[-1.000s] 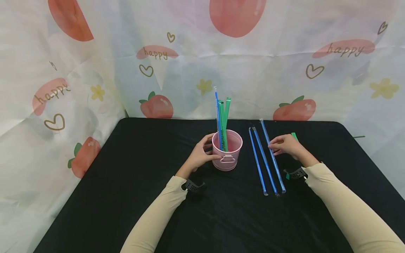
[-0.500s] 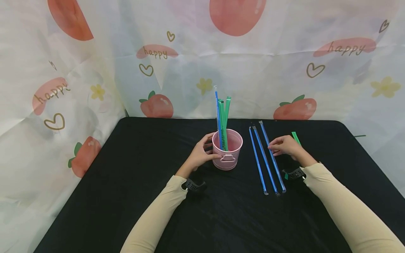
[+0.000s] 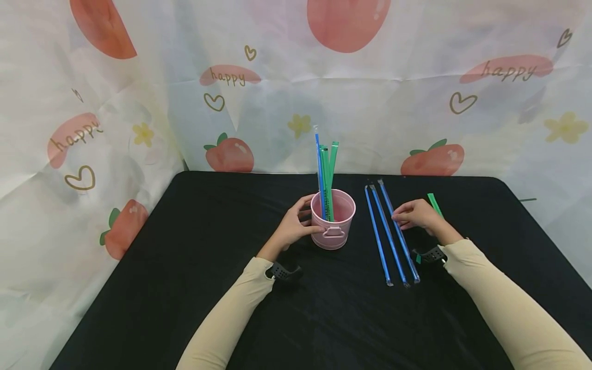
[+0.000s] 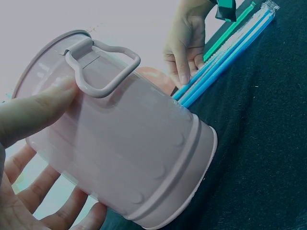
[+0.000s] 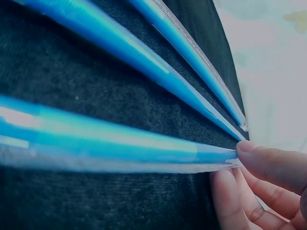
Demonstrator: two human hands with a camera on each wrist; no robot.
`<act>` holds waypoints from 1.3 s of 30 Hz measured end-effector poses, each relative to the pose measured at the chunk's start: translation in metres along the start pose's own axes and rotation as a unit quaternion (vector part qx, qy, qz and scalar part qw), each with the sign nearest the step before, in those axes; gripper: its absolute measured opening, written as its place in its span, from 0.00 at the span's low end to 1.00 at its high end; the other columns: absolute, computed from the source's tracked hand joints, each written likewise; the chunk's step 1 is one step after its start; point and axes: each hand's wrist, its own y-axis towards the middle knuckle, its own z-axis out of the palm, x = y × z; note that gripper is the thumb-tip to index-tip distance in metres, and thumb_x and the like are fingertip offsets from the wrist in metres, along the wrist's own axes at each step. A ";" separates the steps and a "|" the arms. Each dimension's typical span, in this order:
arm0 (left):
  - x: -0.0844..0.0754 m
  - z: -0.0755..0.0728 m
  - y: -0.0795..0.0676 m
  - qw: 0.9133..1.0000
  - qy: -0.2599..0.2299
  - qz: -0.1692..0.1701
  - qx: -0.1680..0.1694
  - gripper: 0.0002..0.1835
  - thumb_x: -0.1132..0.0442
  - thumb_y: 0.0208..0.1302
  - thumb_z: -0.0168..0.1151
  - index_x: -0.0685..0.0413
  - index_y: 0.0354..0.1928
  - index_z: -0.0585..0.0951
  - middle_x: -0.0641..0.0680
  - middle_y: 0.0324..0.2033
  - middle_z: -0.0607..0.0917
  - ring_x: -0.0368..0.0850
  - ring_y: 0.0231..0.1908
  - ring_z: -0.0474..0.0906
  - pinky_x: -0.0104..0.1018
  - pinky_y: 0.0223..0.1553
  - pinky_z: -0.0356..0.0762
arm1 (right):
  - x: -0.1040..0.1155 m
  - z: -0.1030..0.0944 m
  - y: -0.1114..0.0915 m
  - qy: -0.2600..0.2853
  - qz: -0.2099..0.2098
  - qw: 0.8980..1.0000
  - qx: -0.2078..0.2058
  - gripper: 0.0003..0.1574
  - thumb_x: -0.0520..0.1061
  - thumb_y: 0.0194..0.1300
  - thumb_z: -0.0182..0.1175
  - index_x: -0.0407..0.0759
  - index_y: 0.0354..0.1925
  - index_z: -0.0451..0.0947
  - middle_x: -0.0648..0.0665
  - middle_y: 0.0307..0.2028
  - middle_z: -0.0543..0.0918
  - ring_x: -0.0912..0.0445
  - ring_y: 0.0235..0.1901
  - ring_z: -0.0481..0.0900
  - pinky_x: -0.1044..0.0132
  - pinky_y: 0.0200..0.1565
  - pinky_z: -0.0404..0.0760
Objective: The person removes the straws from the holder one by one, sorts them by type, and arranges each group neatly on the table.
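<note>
Head view: your right hand (image 3: 416, 215) pinched the rightmost blue straw (image 3: 408, 254) between thumb and fingers, in its upper half, while your left hand (image 3: 292, 226) gripped the pink bucket (image 3: 342, 226), thumb on the near wall beside the small handle (image 3: 333, 233) and fingers round the side. The pinched straw lay on the right side of the black desk (image 3: 185, 241), next to the middle blue straw (image 3: 389, 239) and the left blue straw (image 3: 377, 239); whether any of its length was clear of the surface, you could not tell. The bucket stood upright with one blue straw (image 3: 319, 164) and several green straws (image 3: 332, 172) inside, gathered toward the left of its rim; their exact count was unclear. Another green straw (image 3: 435, 203) lay partly hidden behind your right wrist. Handling, by judgement: the pinched straw looked light and fairly stiff along its length, but thin-walled, so a hard squeeze would likely have dented it. The right wrist view showed a loose clear wrapper along its edge, probably slippery; your pinch needed straw as well as film. Your high hold suited a light lift, though a point nearer the middle would have balanced better. The bucket looked smooth, rigid and light, best steadied by its wall, not the hinged-looking handle.
</note>
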 end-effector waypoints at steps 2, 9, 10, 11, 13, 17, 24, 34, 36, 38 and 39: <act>0.000 0.000 0.000 1.000 0.003 0.000 -0.001 0.42 0.70 0.51 0.70 0.47 0.67 0.62 0.57 0.65 0.67 0.60 0.64 0.65 0.52 0.60 0.71 | -0.001 0.001 0.001 0.002 0.002 1.000 -0.001 0.18 0.36 0.65 0.55 0.20 0.46 0.73 0.48 0.27 0.83 0.63 0.26 0.80 0.66 0.33 0.85; 0.000 0.000 0.000 1.000 -0.001 -0.001 -0.002 0.42 0.71 0.50 0.70 0.48 0.67 0.62 0.58 0.64 0.68 0.60 0.64 0.66 0.51 0.59 0.71 | -0.002 0.002 0.004 0.007 0.009 1.000 0.004 0.17 0.36 0.65 0.56 0.20 0.46 0.72 0.52 0.24 0.82 0.63 0.25 0.80 0.67 0.32 0.84; 0.000 0.000 0.000 1.000 0.000 -0.003 -0.002 0.42 0.71 0.50 0.70 0.48 0.67 0.62 0.58 0.64 0.68 0.60 0.64 0.66 0.51 0.59 0.71 | -0.002 0.002 0.005 0.007 0.011 1.000 0.004 0.17 0.36 0.65 0.56 0.20 0.45 0.72 0.52 0.24 0.82 0.63 0.25 0.80 0.67 0.32 0.84; 0.000 0.000 0.000 1.000 0.000 -0.005 -0.001 0.42 0.71 0.50 0.70 0.48 0.67 0.62 0.58 0.65 0.67 0.60 0.64 0.65 0.51 0.60 0.71 | -0.002 0.002 0.005 0.006 0.012 1.000 0.005 0.17 0.36 0.65 0.56 0.20 0.45 0.72 0.52 0.24 0.82 0.63 0.25 0.80 0.67 0.32 0.84; 0.000 0.000 0.001 1.000 -0.001 -0.010 0.002 0.42 0.71 0.51 0.69 0.48 0.68 0.61 0.58 0.65 0.67 0.60 0.65 0.64 0.51 0.60 0.70 | -0.001 0.002 0.005 0.002 0.014 1.000 0.006 0.16 0.36 0.65 0.56 0.20 0.44 0.73 0.52 0.23 0.82 0.63 0.24 0.80 0.67 0.31 0.84; -0.003 -0.001 0.000 1.000 -0.011 -0.019 0.010 0.43 0.72 0.51 0.69 0.51 0.69 0.60 0.60 0.66 0.65 0.61 0.66 0.62 0.53 0.61 0.68 | -0.001 0.002 0.005 -0.008 0.016 1.000 0.007 0.16 0.36 0.64 0.57 0.21 0.43 0.74 0.52 0.22 0.82 0.63 0.24 0.80 0.66 0.31 0.84; -0.027 -0.002 -0.011 1.000 -0.007 -0.021 0.019 0.41 0.72 0.53 0.67 0.55 0.68 0.59 0.63 0.66 0.65 0.64 0.65 0.62 0.53 0.61 0.68 | 0.002 0.003 0.006 -0.012 0.027 0.999 0.012 0.15 0.36 0.63 0.59 0.22 0.42 0.75 0.53 0.22 0.82 0.63 0.24 0.79 0.67 0.31 0.84; -0.028 -0.002 -0.011 0.999 -0.008 -0.024 0.025 0.42 0.72 0.53 0.67 0.55 0.69 0.59 0.62 0.66 0.64 0.63 0.66 0.61 0.54 0.62 0.67 | 0.008 0.003 0.006 -0.016 0.033 0.999 0.020 0.14 0.37 0.62 0.60 0.22 0.39 0.76 0.53 0.20 0.81 0.63 0.22 0.79 0.68 0.29 0.84; -0.028 -0.002 -0.011 0.999 -0.007 -0.024 0.025 0.41 0.72 0.53 0.67 0.55 0.69 0.59 0.62 0.66 0.64 0.63 0.66 0.61 0.54 0.63 0.66 | 0.009 0.004 0.005 -0.018 0.036 0.999 0.021 0.14 0.36 0.61 0.60 0.23 0.38 0.76 0.53 0.19 0.81 0.63 0.22 0.79 0.69 0.28 0.83; -0.029 -0.002 -0.012 0.999 -0.006 -0.024 0.024 0.41 0.72 0.53 0.67 0.55 0.68 0.59 0.63 0.66 0.64 0.63 0.66 0.61 0.54 0.63 0.66 | 0.009 0.004 0.005 -0.020 0.038 0.999 0.020 0.13 0.36 0.61 0.60 0.23 0.38 0.76 0.52 0.19 0.80 0.63 0.21 0.79 0.69 0.28 0.83; -0.029 -0.002 -0.012 0.999 -0.005 -0.022 0.023 0.41 0.72 0.53 0.67 0.56 0.68 0.60 0.63 0.66 0.64 0.63 0.66 0.61 0.54 0.62 0.67 | 0.009 0.004 0.005 -0.022 0.039 0.999 0.019 0.13 0.36 0.61 0.60 0.23 0.38 0.76 0.52 0.19 0.80 0.63 0.21 0.79 0.69 0.27 0.83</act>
